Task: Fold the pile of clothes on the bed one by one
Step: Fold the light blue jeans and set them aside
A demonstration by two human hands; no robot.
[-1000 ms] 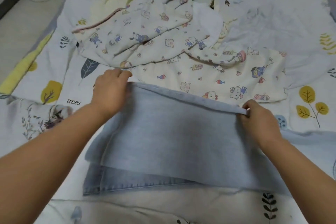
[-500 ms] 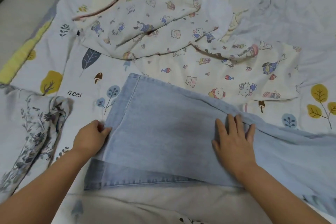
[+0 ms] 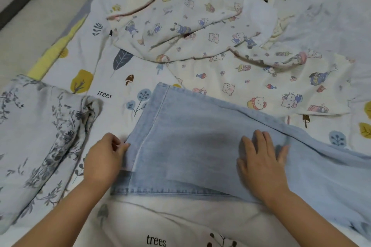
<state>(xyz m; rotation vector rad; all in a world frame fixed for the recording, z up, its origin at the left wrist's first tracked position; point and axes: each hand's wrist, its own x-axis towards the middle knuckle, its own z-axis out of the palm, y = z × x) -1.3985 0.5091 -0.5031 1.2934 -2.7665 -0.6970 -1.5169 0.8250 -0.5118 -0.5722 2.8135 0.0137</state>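
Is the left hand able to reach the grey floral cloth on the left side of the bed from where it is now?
Probably yes. The left hand pinches the jeans' edge, and the floral cloth lies just to its left on the bedsheet, with nothing between them. It must first release the jeans.

The jeans (image 3: pixel 200 146) in the middle are pale blue denim. The pyjama pieces (image 3: pixel 180 26) above are cream with small cartoon figures. At left, a grey-white cloth (image 3: pixel 40 136) carries dark flower branches. The bed sheet (image 3: pixel 112 78) is white with yellow trees and blue leaves.
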